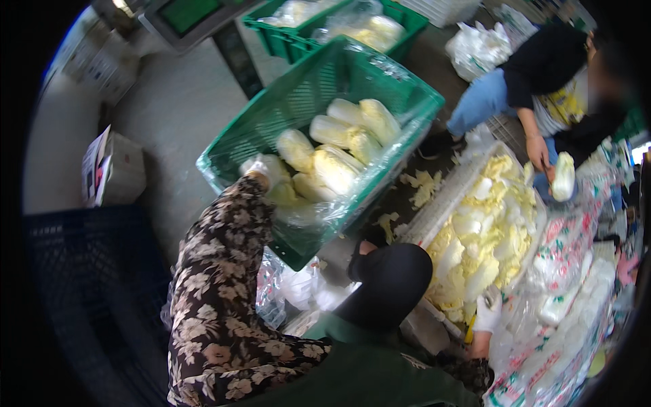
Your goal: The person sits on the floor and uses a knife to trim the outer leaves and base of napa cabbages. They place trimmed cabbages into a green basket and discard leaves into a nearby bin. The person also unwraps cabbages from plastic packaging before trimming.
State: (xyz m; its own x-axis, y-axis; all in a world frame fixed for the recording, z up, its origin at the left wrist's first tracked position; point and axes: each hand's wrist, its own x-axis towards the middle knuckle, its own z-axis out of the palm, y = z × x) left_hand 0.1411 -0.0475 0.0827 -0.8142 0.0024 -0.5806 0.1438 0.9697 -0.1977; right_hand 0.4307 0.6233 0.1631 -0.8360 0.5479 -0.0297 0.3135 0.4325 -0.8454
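My left hand (257, 166), in a white glove, reaches into a plastic-lined green crate (285, 109). It grips a pale napa cabbage (278, 175) at the crate's near left; blur hides the fingertips. Several trimmed napa cabbages (335, 163) lie beside it. On my right side, my right hand (488, 309), also white-gloved, has its fingers curled around a tool with a yellow handle (470, 330). Its other end cannot be made out. That hand is at the near edge of a white foam box (441, 203) heaped with loose cabbage leaves (478, 231).
A co-worker (546, 76) sits at the right, holding a napa cabbage (563, 175). Printed plastic bags (564, 249) line the right side. Behind the crate are another green crate (272, 38) and a scale display (188, 15). A dark blue crate (91, 244) and a carton (119, 168) stand left.
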